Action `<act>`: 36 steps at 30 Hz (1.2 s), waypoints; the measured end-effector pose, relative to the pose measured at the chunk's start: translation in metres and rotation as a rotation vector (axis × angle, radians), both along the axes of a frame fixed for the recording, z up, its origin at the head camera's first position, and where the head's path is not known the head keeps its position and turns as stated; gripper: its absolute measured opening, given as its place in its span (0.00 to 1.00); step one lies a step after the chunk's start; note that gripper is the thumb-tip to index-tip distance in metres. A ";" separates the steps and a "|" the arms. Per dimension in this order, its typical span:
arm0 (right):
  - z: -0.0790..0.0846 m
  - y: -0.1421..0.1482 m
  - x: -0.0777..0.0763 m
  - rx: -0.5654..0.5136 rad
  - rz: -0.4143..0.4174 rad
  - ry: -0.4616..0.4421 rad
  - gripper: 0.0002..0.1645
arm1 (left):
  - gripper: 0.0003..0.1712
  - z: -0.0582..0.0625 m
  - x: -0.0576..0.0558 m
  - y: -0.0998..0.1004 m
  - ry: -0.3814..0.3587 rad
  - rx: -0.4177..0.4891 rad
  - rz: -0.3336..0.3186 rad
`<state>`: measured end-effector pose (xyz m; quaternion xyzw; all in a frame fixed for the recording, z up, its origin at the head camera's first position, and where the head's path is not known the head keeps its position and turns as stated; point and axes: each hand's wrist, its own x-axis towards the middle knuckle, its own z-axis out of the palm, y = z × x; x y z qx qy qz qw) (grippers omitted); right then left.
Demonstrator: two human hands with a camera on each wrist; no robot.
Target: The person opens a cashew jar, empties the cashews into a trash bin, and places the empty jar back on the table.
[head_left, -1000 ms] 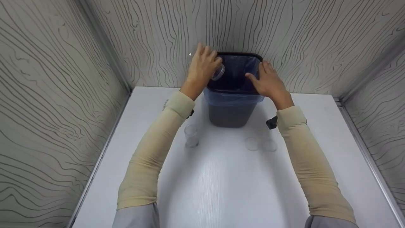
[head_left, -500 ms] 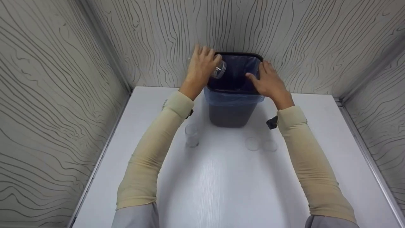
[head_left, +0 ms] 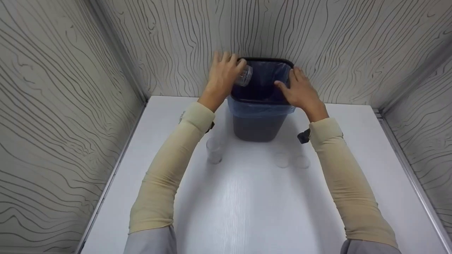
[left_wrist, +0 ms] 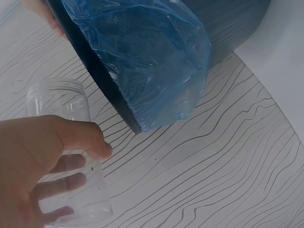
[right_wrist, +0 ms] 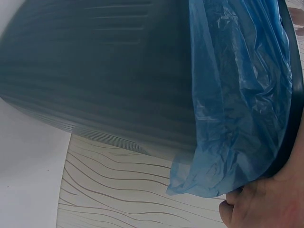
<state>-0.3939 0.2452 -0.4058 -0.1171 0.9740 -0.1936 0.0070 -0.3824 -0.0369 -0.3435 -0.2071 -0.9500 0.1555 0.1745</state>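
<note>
At the bin's left side, my left hand (head_left: 222,77) grips a clear jar (head_left: 246,76). It lies tilted, its mouth over the bin opening. Seen from the left wrist, the thumb crosses the front of the jar (left_wrist: 59,99), and the other fingers show through its transparent wall. My right hand (head_left: 302,92) grips the right rim of the grey wastebasket (head_left: 259,128), thumb inside and fingers outside. A blue plastic liner (head_left: 261,110) is folded over the rim. In the right wrist view, curled fingers (right_wrist: 231,205) show just below the rim; the thumb is hidden there.
A second clear jar (head_left: 214,151) stands upright on the white table (head_left: 233,204), left of the bin's base. Two clear round discs (head_left: 281,160) lie side by side at front right of it. A wood-patterned wall (head_left: 169,53) rises right behind the bin.
My left hand has shifted slightly left and turned, and the jar's mouth has risen a little over the bin. The right hand stays on the rim; the bin has barely moved.
</note>
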 end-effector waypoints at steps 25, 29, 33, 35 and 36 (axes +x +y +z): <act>0.003 -0.001 0.000 -0.006 -0.006 -0.031 0.62 | 0.44 -0.001 0.001 -0.007 -0.036 0.077 -0.019; 0.003 -0.001 0.000 -0.008 -0.006 -0.026 0.62 | 0.41 -0.004 0.001 -0.009 -0.013 0.109 -0.037; 0.002 -0.001 0.000 -0.012 -0.005 -0.020 0.61 | 0.39 -0.006 0.002 -0.010 0.007 0.132 -0.050; 0.002 0.000 0.000 -0.011 -0.005 -0.019 0.61 | 0.39 -0.007 0.003 -0.011 0.013 0.137 -0.055; 0.002 0.000 0.001 -0.010 -0.005 -0.019 0.61 | 0.38 -0.007 0.003 -0.011 0.017 0.141 -0.059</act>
